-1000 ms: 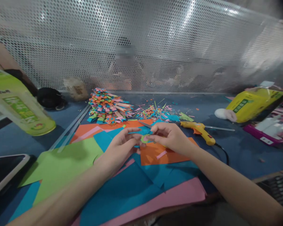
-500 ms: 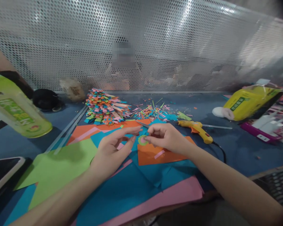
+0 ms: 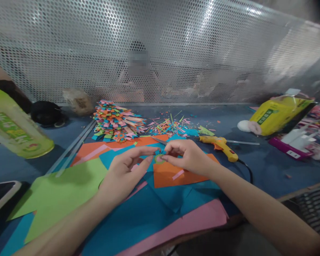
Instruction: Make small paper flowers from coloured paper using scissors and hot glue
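A small round paper piece, green with a pink centre [image 3: 159,159], is pinched between the thumb and fingers of my right hand [image 3: 185,153]. Small blue paper bits [image 3: 160,152] show at its upper edge. Curved beside it is my left hand [image 3: 125,169], with index finger and thumb apart and their tips close to the piece; whether they touch it I cannot tell. Under my hands lie an orange sheet [image 3: 185,177], blue sheets [image 3: 138,217] and, to the left, green paper [image 3: 66,192]. A pointed metal blade [image 3: 159,140] lies just beyond my fingertips.
A cone of layered coloured paper strips [image 3: 117,122] stands behind, beside loose paper scraps [image 3: 170,126]. To the right are a yellow glue gun [image 3: 221,145], a yellow bottle [image 3: 277,115] and a purple power strip [image 3: 290,149]. A green-labelled bottle [image 3: 18,128] and clear sticks [image 3: 72,149] are left.
My left fingertips have come closer to the round paper piece, and blue bits now show between the hands. The view has shifted slightly.
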The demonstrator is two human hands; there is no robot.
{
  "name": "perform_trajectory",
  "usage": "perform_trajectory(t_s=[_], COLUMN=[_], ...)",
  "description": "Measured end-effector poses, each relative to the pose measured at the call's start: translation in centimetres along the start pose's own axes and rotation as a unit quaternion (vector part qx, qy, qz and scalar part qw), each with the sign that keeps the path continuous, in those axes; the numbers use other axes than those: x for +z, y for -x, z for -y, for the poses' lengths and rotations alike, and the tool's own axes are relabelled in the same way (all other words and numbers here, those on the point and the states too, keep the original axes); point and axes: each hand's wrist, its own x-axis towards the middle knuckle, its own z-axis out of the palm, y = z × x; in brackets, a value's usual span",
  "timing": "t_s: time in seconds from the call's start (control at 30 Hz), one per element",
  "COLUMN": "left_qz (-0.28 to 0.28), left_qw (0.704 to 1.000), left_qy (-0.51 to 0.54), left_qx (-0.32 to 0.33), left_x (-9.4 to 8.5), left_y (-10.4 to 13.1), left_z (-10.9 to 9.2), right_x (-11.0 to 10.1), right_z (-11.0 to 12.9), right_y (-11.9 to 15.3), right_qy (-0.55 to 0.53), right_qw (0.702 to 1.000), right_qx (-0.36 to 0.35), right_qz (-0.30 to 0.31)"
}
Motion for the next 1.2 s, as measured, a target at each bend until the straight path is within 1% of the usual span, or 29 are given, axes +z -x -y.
perform_trajectory(t_s=[0.07, 0.1, 0.17, 0.27, 0.3, 0.37, 0.47, 0.57, 0.73, 0.97, 1.2], left_qz=[-0.013, -0.017, -0.01, 0.027, 0.036, 0.047, 0.053, 0.053, 0.074, 0.068, 0.066], left_qw=[0.999, 0.998, 0.992, 0.97, 0.961, 0.943, 0.925, 0.915, 0.918, 0.92, 0.918], left_qy=[0.032, 0.052, 0.092, 0.171, 0.203, 0.257, 0.305, 0.321, 0.32, 0.323, 0.324], left_qx=[-0.011, -0.027, -0.08, -0.168, -0.186, -0.205, -0.22, -0.238, -0.221, -0.212, -0.219], left_x=[0.1, 0.2, 0.4, 0.7, 0.8, 0.8, 0.8, 0.7, 0.5, 0.6, 0.7], left_y=[-0.1, -0.1, -0.2, -0.1, -0.1, 0.0, 0.0, 0.0, 0.1, 0.0, 0.0], left_z=[-0.1, -0.1, -0.2, -0.1, -0.1, 0.0, -0.1, -0.2, 0.1, 0.2, 0.1], right_x=[-0.2, -0.3, -0.4, -0.6, -0.6, -0.5, -0.4, -0.3, -0.2, -0.4, -0.3], right_z=[-0.3, -0.5, -0.7, -0.7, -0.5, -0.1, 0.6, 0.7, 0.6, 1.0, 0.7], right_y=[0.0, 0.0, 0.2, 0.4, 0.5, 0.7, 0.9, 0.9, 1.1, 1.0, 1.0], right_qy=[0.11, 0.17, 0.286, 0.429, 0.463, 0.506, 0.532, 0.531, 0.526, 0.536, 0.527], right_qw=[0.992, 0.98, 0.943, 0.874, 0.854, 0.821, 0.792, 0.778, 0.771, 0.775, 0.779], right_qx=[-0.065, -0.102, -0.168, -0.226, -0.239, -0.264, -0.301, -0.335, -0.355, -0.333, -0.339], right_qz=[-0.018, -0.025, -0.028, -0.007, 0.002, 0.015, -0.002, -0.031, -0.054, -0.027, -0.026])
